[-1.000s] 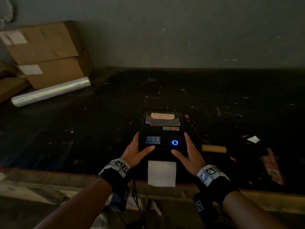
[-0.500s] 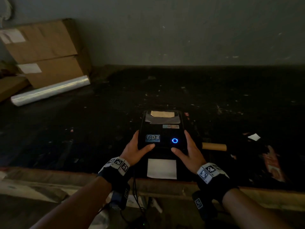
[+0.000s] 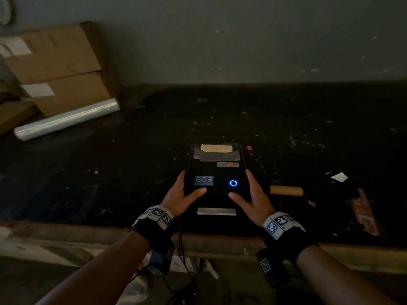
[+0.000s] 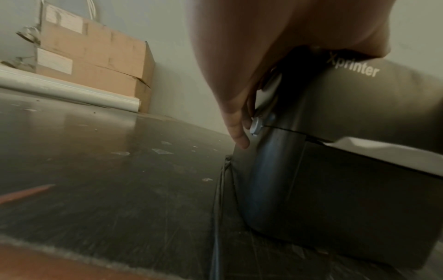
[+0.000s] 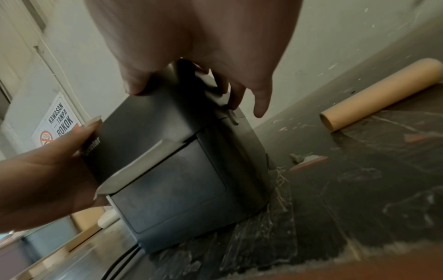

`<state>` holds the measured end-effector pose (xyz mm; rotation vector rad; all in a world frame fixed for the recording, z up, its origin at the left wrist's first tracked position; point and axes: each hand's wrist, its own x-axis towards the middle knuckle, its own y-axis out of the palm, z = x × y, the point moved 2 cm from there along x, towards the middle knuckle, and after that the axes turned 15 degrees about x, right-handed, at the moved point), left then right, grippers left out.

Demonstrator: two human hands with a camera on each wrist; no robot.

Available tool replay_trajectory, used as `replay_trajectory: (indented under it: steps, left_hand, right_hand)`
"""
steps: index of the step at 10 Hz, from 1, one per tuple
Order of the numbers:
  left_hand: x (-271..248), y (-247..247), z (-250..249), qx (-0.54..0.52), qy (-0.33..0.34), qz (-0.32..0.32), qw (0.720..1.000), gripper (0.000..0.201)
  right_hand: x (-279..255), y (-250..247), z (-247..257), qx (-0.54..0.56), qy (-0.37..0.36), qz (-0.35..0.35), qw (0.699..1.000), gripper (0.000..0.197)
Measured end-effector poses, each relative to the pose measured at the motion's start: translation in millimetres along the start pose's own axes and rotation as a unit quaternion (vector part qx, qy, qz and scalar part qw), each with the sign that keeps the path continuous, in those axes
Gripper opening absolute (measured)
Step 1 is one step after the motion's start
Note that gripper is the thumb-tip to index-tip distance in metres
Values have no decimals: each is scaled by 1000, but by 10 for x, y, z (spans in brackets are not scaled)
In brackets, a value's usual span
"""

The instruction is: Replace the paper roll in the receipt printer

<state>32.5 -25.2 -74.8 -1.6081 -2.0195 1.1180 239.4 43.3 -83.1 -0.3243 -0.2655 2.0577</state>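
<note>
The black receipt printer (image 3: 217, 170) sits near the table's front edge, its blue ring light on and its lid down. My left hand (image 3: 186, 191) grips its left side and my right hand (image 3: 251, 194) grips its right side, both thumbs lying on the top. In the left wrist view my fingers (image 4: 237, 121) rest by the grey side lever (image 4: 256, 127). In the right wrist view, fingers (image 5: 260, 94) hang beside the other lever (image 5: 231, 115). A short strip of white paper (image 3: 217, 211) sticks out of the front slot. A bare cardboard core (image 3: 286, 190) lies to the right.
Cardboard boxes (image 3: 59, 69) and a roll of clear film (image 3: 66, 119) stand at the back left. A white scrap (image 3: 339, 177) and a reddish packet (image 3: 365, 214) lie at the right. Cables (image 3: 182, 260) hang below the table edge (image 3: 220, 239).
The paper showing at the printer's front has shrunk from a long sheet over the table edge to a short strip. Both hands keep their hold on the printer's sides.
</note>
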Motion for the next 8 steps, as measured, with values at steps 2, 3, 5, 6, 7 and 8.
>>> replay_trajectory:
  steps: [2,3,5,6,7,8]
  left_hand:
    - [-18,-3,10,-4,-2,4,1000,85]
    - [-12,6,10,-5,0,0,1000,84]
    - [-17,9,6,-4,-10,2,1000,81]
    - [-40,-5,-24,-5,-24,29,999,81]
    - [-195,-6,20,-25,-29,25,999,66]
    - [-579,86,264,-41,-65,-88,993,49]
  right_hand:
    - [0,-6,-5,-2,11,1,1000,90]
    - [1,-3,-9,-5,6,-3,1000,88]
    - [5,1,-5,-5,1,-4,1000,88]
    - [-6,-13,12,-7,16,6,1000,89]
    - [41,-61,47,-33,35,23,999,92]
    - [59,-249,174,-28,8,-40,999,86]
